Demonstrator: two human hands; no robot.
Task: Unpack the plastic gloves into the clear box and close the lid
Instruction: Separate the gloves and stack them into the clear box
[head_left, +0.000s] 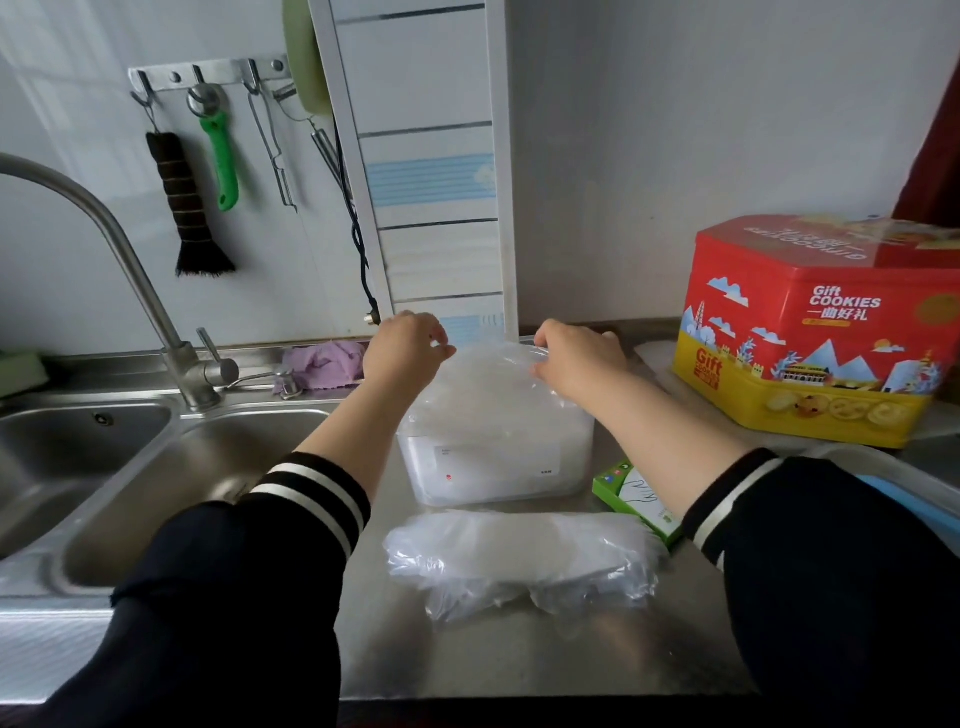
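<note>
Home kitchen, steel double sink (104, 467) with faucet (104, 249), utensil hooks (208, 78), cookie tin (810, 332)

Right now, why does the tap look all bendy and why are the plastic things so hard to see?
In the head view, the wide-angle lens curves things near the edges, so the tap bows; the clear box and the loose plastic gloves are see-through and pale against the shiny grey counter, which shows soft glare; both hands, left hand and right hand, look slightly blurred.
</note>
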